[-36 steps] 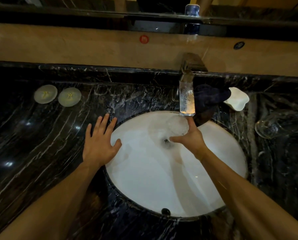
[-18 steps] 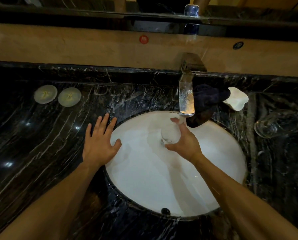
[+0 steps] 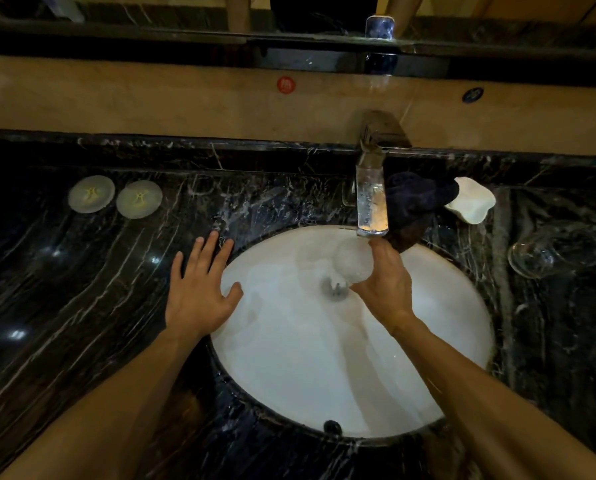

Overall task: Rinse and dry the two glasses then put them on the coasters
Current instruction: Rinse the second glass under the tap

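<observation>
My right hand (image 3: 386, 287) grips a clear glass (image 3: 353, 263) over the white sink basin (image 3: 324, 375), right under the spout of the chrome faucet (image 3: 372, 202). The glass looks frothy white with water. My left hand (image 3: 196, 292) lies flat with fingers spread on the sink's left rim and the black marble counter (image 3: 82, 306). A second clear glass (image 3: 552, 254) lies on its side on the counter at the right. Two round pale coasters (image 3: 91, 194) (image 3: 139, 199) sit side by side at the back left.
A dark cloth (image 3: 417, 195) is bunched behind the faucet, and a white wavy dish (image 3: 471, 204) sits beside it. A beige ledge and a mirror run along the back. The drain (image 3: 334, 289) is just left of the held glass.
My right hand has turned the glass under the spout, bringing it back up close to the faucet. My left hand has stayed in place.
</observation>
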Demonstrator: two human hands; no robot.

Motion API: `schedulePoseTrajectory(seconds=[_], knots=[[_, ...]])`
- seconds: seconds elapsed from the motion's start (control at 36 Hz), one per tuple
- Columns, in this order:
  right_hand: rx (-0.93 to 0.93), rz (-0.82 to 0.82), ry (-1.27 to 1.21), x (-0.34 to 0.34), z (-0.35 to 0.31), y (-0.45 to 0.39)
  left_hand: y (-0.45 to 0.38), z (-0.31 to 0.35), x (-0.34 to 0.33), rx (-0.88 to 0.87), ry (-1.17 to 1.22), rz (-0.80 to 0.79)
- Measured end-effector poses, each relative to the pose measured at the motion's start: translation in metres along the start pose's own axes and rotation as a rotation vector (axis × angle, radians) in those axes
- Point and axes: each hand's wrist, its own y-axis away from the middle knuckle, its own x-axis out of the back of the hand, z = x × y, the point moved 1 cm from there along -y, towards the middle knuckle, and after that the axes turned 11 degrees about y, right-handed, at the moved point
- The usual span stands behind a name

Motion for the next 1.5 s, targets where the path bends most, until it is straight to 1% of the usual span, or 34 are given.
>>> schedulePoseTrajectory(seconds=[0.11, 0.17, 0.22, 0.36, 0.44, 0.5, 0.56, 0.67, 0.86, 0.94, 1.06, 1.14, 1.19, 1.25, 1.31, 1.36, 1.39, 1.42, 1.5], knots=[[-0.039, -0.023, -0.048, -0.001, -0.003, -0.002, 0.0, 0.0, 0.0, 0.005, -0.002, -0.002], [-0.068, -0.075, -0.104, 0.0, -0.003, -0.003, 0.0, -0.001, -0.001, 0.005, 0.005, 0.0], [-0.117, -0.176, -0.165, 0.003, -0.001, -0.006, 0.0, -0.001, -0.001, 0.005, 0.004, -0.001], [-0.191, -0.515, -0.226, 0.009, 0.005, 0.0, 0.0, -0.001, -0.001, 0.005, -0.004, -0.002], [-0.214, -0.597, -0.264, 0.006, 0.015, 0.01, -0.001, -0.001, -0.001, 0.004, 0.001, -0.007], [-0.225, -0.64, -0.24, 0.007, 0.022, 0.016, -0.001, -0.002, -0.002, -0.004, 0.013, -0.008], [-0.211, -0.694, -0.107, 0.009, 0.028, 0.019, -0.001, -0.003, -0.002, -0.009, 0.021, -0.01], [-0.156, -0.78, 0.311, 0.015, 0.035, 0.021, -0.001, -0.003, -0.002, -0.009, 0.012, -0.014], [-0.04, -0.748, 0.877, 0.026, 0.035, 0.027, 0.0, 0.0, -0.001, 0.003, 0.002, -0.011], [0.033, -0.738, 1.032, 0.025, 0.033, 0.032, 0.001, 0.0, -0.001, 0.008, -0.006, -0.013], [0.093, -0.711, 1.13, 0.022, 0.032, 0.035, 0.001, 0.001, 0.0, 0.008, -0.003, -0.014], [0.131, -0.628, 1.043, 0.024, 0.035, 0.036, 0.0, 0.0, -0.002, 0.009, 0.001, 0.01], [0.116, -0.572, 0.865, 0.026, 0.041, 0.035, 0.0, 0.003, -0.002, 0.017, -0.003, 0.034], [0.004, -0.51, 0.535, 0.028, 0.049, 0.033, -0.006, 0.014, 0.005, 0.028, -0.033, 0.073], [-0.167, -0.424, 0.104, 0.032, 0.05, 0.034, -0.021, 0.037, 0.02, 0.074, -0.032, 0.114], [-0.275, -0.298, -0.218, 0.034, 0.044, 0.036, -0.041, 0.069, 0.041, 0.091, 0.096, 0.137], [-0.292, -0.243, -0.308, 0.036, 0.04, 0.037, -0.05, 0.087, 0.05, 0.035, 0.184, 0.166], [-0.283, -0.206, -0.347, 0.038, 0.035, 0.038, -0.058, 0.106, 0.06, -0.063, 0.262, 0.209], [-0.23, -0.17, -0.329, 0.041, 0.026, 0.037, -0.071, 0.162, 0.087, -0.384, 0.448, 0.358]])
